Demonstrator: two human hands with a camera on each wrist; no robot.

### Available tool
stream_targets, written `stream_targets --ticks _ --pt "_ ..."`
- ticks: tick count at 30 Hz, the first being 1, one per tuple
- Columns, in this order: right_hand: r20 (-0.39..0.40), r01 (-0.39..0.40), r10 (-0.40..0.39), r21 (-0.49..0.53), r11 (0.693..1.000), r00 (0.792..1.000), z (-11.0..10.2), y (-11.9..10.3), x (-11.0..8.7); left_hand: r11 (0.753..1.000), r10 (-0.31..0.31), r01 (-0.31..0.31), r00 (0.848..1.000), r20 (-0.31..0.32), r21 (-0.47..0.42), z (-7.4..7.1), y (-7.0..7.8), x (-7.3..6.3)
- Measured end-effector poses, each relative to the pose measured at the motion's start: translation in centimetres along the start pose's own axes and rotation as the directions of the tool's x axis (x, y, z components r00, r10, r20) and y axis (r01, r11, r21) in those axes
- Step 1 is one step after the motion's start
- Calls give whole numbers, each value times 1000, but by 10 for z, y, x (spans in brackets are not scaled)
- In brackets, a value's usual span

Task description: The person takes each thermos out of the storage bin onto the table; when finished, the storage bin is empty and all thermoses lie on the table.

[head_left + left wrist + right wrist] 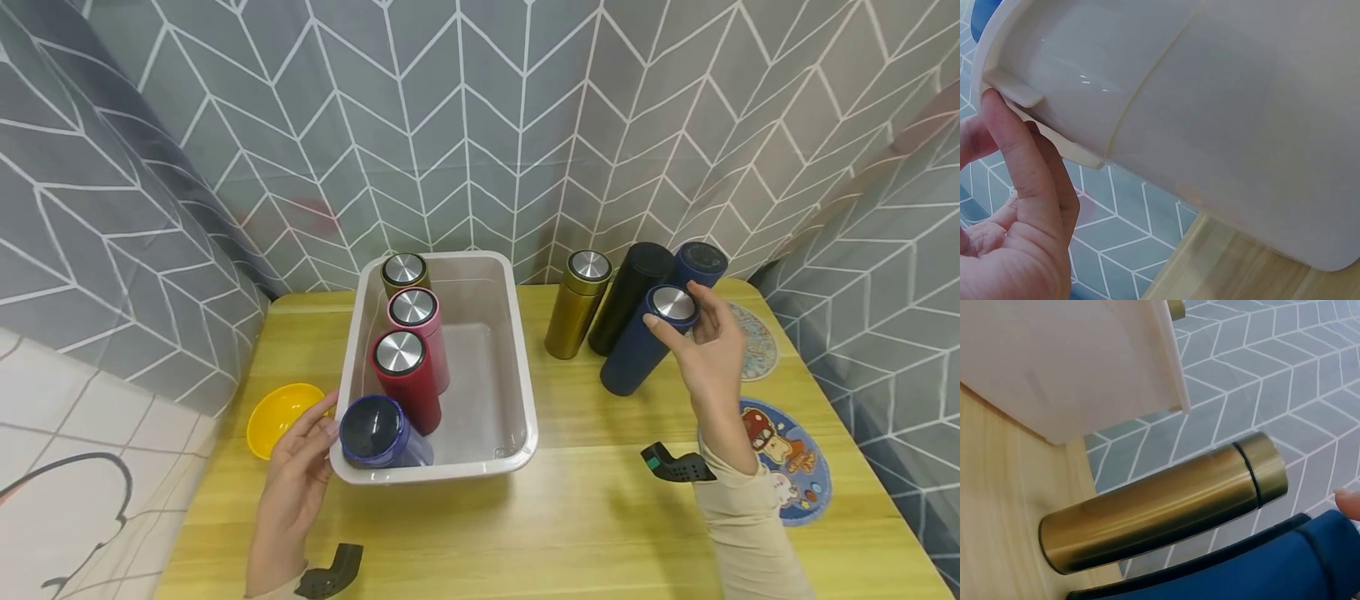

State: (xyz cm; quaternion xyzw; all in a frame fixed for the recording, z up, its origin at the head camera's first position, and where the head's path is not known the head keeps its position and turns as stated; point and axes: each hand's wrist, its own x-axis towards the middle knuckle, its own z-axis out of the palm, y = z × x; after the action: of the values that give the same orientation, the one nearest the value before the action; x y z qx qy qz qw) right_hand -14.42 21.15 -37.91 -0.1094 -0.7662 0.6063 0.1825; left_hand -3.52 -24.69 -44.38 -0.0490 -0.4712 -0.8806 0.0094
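My right hand (716, 375) grips a navy blue thermos bottle (637, 350) near its silver-topped lid, thumb on the left and fingers on the right. The bottle stands slightly tilted in the head view. Beside it are a black bottle (628, 292), a second navy bottle (701, 260) and a gold bottle (1160, 506). My left hand (298, 471) holds the rim at the left side of a pale plastic bin (525, 375), fingertips under the lip in the left wrist view. Inside the bin stand gold (405, 271), pink (437, 354), red (420, 396) and purple-blue (408, 446) bottles along the left.
A yellow bowl (273, 421) sits left of the bin on the wooden table (570, 533). Two round mats, one patterned (757, 350) and one blue cartoon mat (813, 479), lie at the right. A grey patterned curtain (480, 125) hangs behind the table.
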Motion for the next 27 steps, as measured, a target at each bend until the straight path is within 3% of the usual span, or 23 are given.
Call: stream_targets --ticks 7,11,18,27 --pt "-61 90 -90 3 996 994 1 -22 -9 1000 8 -8 1000 25 -20 1 -1 4" --pt "-38 157 -155 59 986 987 10 -39 -17 1000 14 -14 1000 22 -15 1 0 4" --pt "142 186 -193 58 981 971 35 -62 -24 1000 1 -1 1000 1 3 1 1 4" --pt "402 223 -228 60 973 887 78 -74 -27 1000 10 -10 1000 18 -9 0 0 1"
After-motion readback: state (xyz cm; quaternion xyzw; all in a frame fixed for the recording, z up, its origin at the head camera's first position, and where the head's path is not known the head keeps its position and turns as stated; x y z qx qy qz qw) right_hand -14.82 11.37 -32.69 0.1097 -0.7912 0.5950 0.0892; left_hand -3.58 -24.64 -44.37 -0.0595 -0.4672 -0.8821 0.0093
